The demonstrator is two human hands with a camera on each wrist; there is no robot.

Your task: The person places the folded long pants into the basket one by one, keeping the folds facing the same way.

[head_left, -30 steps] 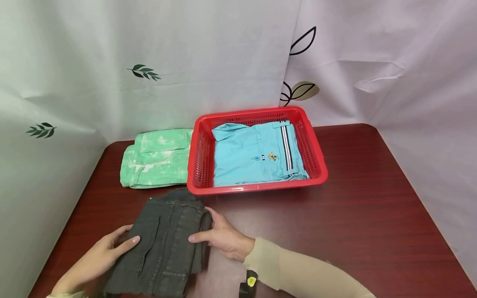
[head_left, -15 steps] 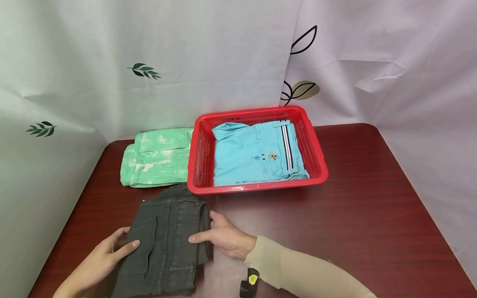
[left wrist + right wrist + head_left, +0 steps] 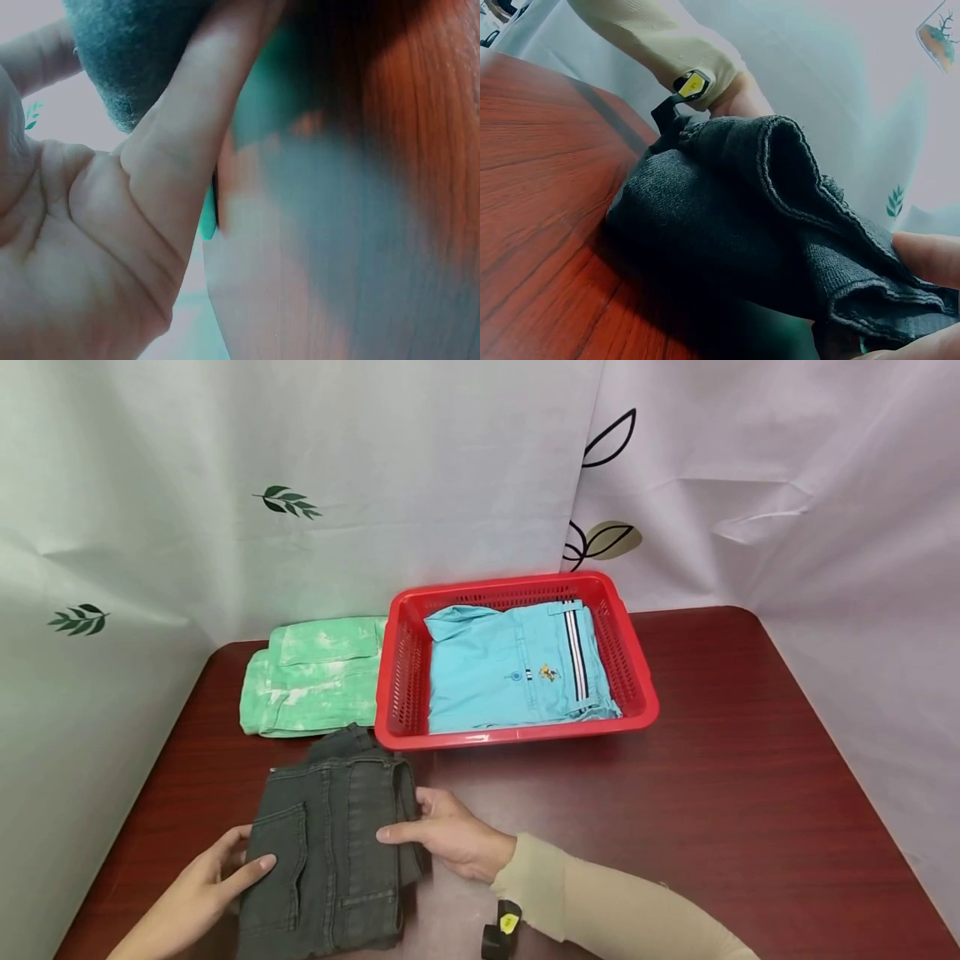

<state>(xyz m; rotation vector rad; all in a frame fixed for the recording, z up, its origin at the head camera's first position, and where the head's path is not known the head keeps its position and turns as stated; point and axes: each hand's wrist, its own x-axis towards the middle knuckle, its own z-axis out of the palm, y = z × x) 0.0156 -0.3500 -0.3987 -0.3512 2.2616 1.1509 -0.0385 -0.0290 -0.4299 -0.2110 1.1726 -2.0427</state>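
A folded pair of dark grey jeans (image 3: 322,852) is held off the table at the near left in the head view. My left hand (image 3: 198,889) grips the left side, thumb on top over the back pocket and fingers underneath. At the waistband edge on the right, my right hand (image 3: 453,837) pinches the jeans, its thumb in front and its other fingers partly hidden behind the cloth. The left wrist view has the dark cloth (image 3: 135,52) tucked between thumb and fingers. In the right wrist view, layered folds of the jeans (image 3: 727,202) hang over the wood.
Behind the jeans stands a red plastic basket (image 3: 517,739) holding folded light-blue trousers (image 3: 487,677). Folded green-and-white trousers (image 3: 322,677) lie to its left, partly hidden by it. The brown table (image 3: 720,777) is enclosed by white curtains (image 3: 420,468) with leaf prints.
The jeans have turned slightly: their waistband's far left corner has shifted left, while the near end has swung right. Both hands keep their grip, and the basket stays in place.
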